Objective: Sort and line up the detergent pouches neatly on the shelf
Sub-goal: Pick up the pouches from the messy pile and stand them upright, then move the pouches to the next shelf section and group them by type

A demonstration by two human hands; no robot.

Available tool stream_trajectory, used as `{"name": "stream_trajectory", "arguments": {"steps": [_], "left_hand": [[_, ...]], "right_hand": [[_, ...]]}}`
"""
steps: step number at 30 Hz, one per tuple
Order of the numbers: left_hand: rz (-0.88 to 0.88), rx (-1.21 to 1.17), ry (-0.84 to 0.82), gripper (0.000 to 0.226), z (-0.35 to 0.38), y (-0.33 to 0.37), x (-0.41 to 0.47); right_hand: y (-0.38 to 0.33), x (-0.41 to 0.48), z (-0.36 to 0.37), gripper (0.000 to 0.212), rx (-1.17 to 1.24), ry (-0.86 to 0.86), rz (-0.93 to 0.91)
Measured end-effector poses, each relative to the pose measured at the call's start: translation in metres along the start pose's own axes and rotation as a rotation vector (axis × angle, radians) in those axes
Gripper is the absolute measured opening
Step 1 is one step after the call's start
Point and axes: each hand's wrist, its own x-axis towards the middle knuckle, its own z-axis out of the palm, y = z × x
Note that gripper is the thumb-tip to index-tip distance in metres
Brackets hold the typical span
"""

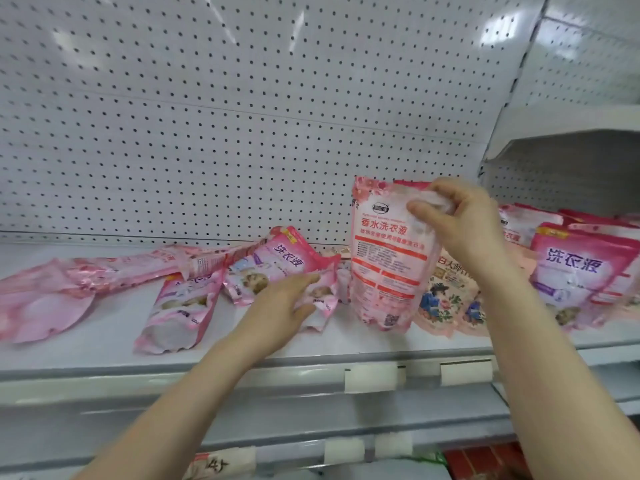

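Observation:
My right hand (pixel 453 226) grips the top of a pink-and-white detergent pouch (pixel 386 268) and holds it upright at the middle of the white shelf (pixel 104 344), its printed back facing me. My left hand (pixel 282 306) holds the lower edge of a fallen pink pouch (pixel 277 265) that leans just left of it. Another pink pouch (pixel 180 306) lies flat further left, and several flattened pink pouches (pixel 52 292) sprawl at the far left. Upright pink pouches (pixel 581 271) stand in a row at the right.
A floral-printed pouch (pixel 443 299) lies behind my right wrist. White pegboard (pixel 242 116) backs the shelf. Blank price-tag holders (pixel 372 375) sit on the shelf's front rail. A lower shelf with other goods (pixel 478 459) shows below.

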Motion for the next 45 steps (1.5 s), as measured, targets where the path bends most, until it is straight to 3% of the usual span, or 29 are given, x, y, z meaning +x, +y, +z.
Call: {"name": "stream_trajectory", "arguments": {"steps": [3, 7, 12, 17, 20, 23, 27, 32, 40, 45], "left_hand": [[0.058, 0.154, -0.104, 0.055, 0.009, -0.005, -0.003], [0.07, 0.194, -0.081, 0.059, 0.016, -0.011, -0.005], [0.057, 0.218, -0.062, 0.057, 0.017, -0.012, -0.003], [0.05, 0.258, -0.115, 0.055, 0.01, -0.011, 0.0], [0.062, 0.309, -0.157, 0.052, 0.003, -0.011, 0.0], [0.076, 0.371, -0.097, 0.046, -0.01, -0.012, -0.005], [0.039, 0.421, 0.063, 0.036, -0.05, -0.022, -0.021], [-0.174, 0.463, 0.237, 0.035, -0.121, -0.072, -0.045], [-0.653, 0.548, 0.195, 0.05, -0.238, -0.212, -0.088], [-0.936, 0.551, -0.003, 0.06, -0.284, -0.288, -0.106]], "right_hand": [[0.022, -0.002, 0.012, 0.039, -0.134, 0.082, 0.043], [0.049, -0.009, 0.027, 0.02, -0.2, 0.219, 0.036], [0.057, -0.003, 0.027, 0.02, -0.317, 0.257, 0.019], [0.04, -0.003, 0.038, 0.026, -0.554, 0.262, -0.222], [0.022, -0.003, 0.059, 0.021, -0.558, 0.273, -0.397], [0.014, -0.002, 0.087, 0.021, -0.452, 0.141, -0.467], [0.005, -0.002, 0.134, 0.024, -0.381, -0.12, -0.425], [-0.028, 0.005, 0.197, 0.028, -0.314, -0.366, -0.426], [-0.092, 0.018, 0.299, 0.031, -0.324, -0.586, -0.38], [-0.134, 0.02, 0.373, 0.038, -0.404, -0.766, -0.403]]}}
